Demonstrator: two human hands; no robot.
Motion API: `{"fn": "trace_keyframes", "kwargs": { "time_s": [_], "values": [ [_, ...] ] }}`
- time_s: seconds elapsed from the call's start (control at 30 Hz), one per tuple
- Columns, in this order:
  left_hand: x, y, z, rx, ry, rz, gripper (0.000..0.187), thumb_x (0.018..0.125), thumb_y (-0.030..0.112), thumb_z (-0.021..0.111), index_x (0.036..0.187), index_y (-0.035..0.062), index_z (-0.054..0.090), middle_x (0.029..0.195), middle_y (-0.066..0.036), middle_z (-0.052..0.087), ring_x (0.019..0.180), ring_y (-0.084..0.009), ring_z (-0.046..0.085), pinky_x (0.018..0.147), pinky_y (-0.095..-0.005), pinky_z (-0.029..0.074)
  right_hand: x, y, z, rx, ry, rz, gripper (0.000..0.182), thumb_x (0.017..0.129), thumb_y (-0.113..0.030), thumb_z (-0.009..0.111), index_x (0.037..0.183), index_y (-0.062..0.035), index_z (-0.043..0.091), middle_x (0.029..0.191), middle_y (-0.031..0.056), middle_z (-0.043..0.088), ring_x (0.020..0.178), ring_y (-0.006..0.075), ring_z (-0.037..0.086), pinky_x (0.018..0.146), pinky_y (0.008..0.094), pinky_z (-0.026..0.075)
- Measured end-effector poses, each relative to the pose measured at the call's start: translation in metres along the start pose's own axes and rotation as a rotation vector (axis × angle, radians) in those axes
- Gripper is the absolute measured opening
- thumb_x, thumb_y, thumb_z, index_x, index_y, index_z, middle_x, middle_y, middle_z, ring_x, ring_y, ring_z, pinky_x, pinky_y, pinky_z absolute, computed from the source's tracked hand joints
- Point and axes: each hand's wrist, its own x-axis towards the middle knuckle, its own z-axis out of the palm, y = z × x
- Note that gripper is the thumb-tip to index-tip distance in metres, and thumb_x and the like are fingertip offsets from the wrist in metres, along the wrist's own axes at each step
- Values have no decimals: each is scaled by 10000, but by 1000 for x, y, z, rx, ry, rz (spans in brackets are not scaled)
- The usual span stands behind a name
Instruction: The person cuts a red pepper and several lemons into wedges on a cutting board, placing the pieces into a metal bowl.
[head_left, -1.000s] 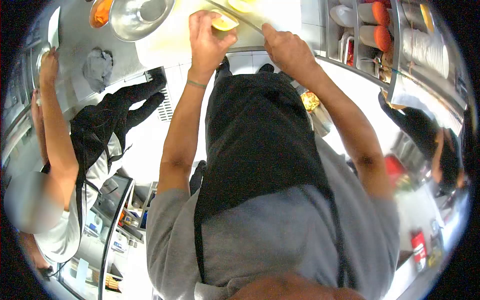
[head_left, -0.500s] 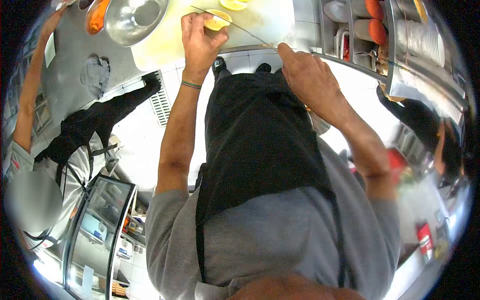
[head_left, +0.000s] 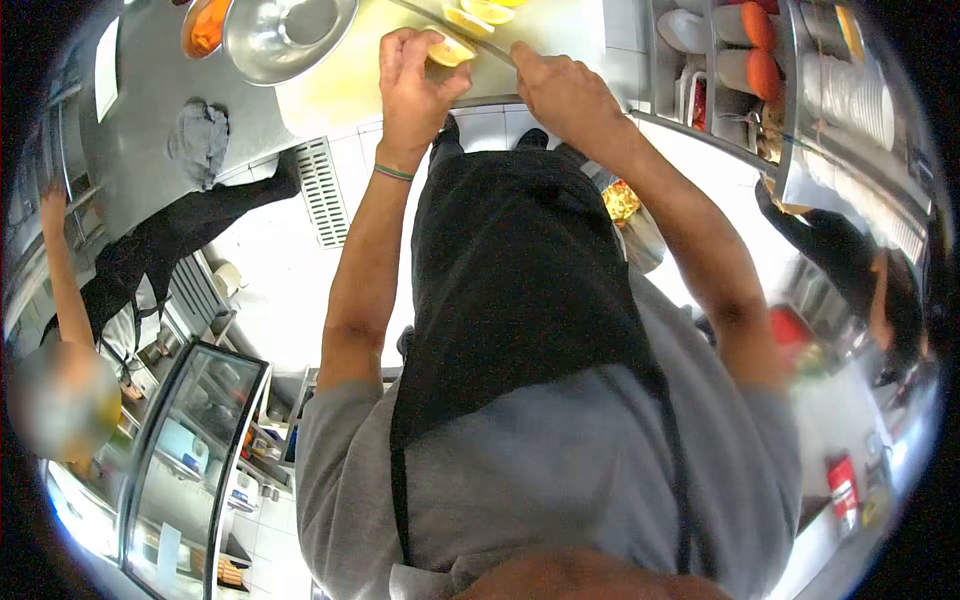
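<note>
My left hand (head_left: 413,88) has its fingertips and thumb closed on a yellow citrus piece (head_left: 452,53) at the near part of the pale cutting board (head_left: 325,105). In my right hand (head_left: 570,95) is the handle of a knife (head_left: 440,20), its long blade slanting up and left just beyond the held piece. Across the blade lies a cut citrus wedge (head_left: 467,23), with more citrus pieces (head_left: 488,10) at the top edge of the view. The blade's tip is out of view.
Left of the board stand a metal bowl (head_left: 262,55) and a container of orange pieces (head_left: 209,28). A crumpled grey cloth (head_left: 199,143) lies on the steel counter (head_left: 130,130). Shelves with stacked plates (head_left: 850,100) are at right. Co-workers stand at left (head_left: 150,235) and right (head_left: 845,245).
The citrus half under the knife is now divided, with a wedge beyond the blade. My right hand and the knife have moved up and left. The co-worker at left has shifted and lowered an arm.
</note>
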Motion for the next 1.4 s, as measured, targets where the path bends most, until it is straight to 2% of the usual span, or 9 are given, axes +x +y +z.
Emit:
{"fn": "trace_keyframes", "kwargs": {
  "time_s": [0.07, 0.17, 0.27, 0.47, 0.87, 0.97, 1.03, 1.13, 1.4],
  "values": [
    [-2, 0, 1, 32, 23, 19, 484, 710, 33, 887, 1142, 62, 671, 1142, -132, 552, 954, -240, 617, 797, -354, 580, -9, -1, -14, -26, 3, 4, 174, 994, -127, 578, 1133, -48, 512, 795, 245, 687, 778, 481, 691, 683, 593, 549],
    [-3, -5, 2, -11, -5, -87, 483, 705, 39, 889, 1138, 63, 674, 1143, -124, 549, 926, -230, 605, 799, -355, 573, -45, -15, -45, -30, -3, -3, 175, 999, -126, 577, 1141, -45, 516, 770, 241, 682, 765, 481, 694, 676, 588, 548],
    [1, -5, 2, -9, -5, -48, 482, 702, 41, 893, 1132, 60, 676, 1109, -100, 557, 884, -206, 580, 772, -338, 553, -61, -19, -57, -32, -51, 13, 172, 992, -115, 577, 1135, -40, 518, 776, 241, 690, 767, 474, 707, 679, 576, 565],
    [3, -4, 0, -1, 9, -30, 473, 703, 54, 901, 1117, 54, 670, 1057, -73, 581, 838, -188, 550, 721, -318, 519, -58, -18, -49, 29, -110, 49, 181, 962, -91, 587, 1117, -36, 511, 808, 245, 712, 782, 454, 732, 685, 563, 597],
    [8, -8, -10, 51, 11, -94, 457, 722, 55, 887, 1119, 55, 661, 1076, -100, 595, 859, -216, 566, 747, -336, 531, -18, -21, -7, 58, -60, 2, 181, 959, -86, 578, 1119, -31, 513, 843, 258, 723, 812, 461, 742, 701, 563, 609],
    [3, -12, -14, 96, 4, 17, 453, 728, 51, 881, 1123, 52, 661, 1076, -104, 593, 876, -225, 568, 755, -343, 532, -6, -26, 4, 44, -14, -19, 178, 955, -78, 570, 1118, -22, 521, 869, 262, 728, 837, 461, 746, 716, 564, 612],
    [1, -10, -16, 125, -26, -4, 454, 737, 50, 878, 1134, 53, 660, 1081, -110, 592, 897, -236, 577, 759, -352, 534, -8, -25, 10, 37, -4, -10, 177, 954, -76, 566, 1116, -19, 527, 889, 267, 730, 847, 459, 747, 721, 565, 612],
    [-2, -15, -15, 136, 6, 13, 462, 743, 38, 875, 1150, 62, 659, 1118, -125, 585, 925, -248, 597, 781, -367, 544, -6, -15, 16, 104, 9, -25, 183, 988, -111, 538, 1145, -19, 531, 806, 271, 705, 770, 484, 717, 691, 588, 575],
    [-8, -15, -25, 110, -4, -90, 445, 771, 51, 875, 1156, 58, 653, 1093, -112, 605, 963, -265, 623, 815, -379, 549, -46, -9, -19, 147, -79, 7, 165, 1001, -125, 546, 1115, -10, 515, 802, 272, 693, 766, 501, 692, 715, 612, 539]
  ]
}}
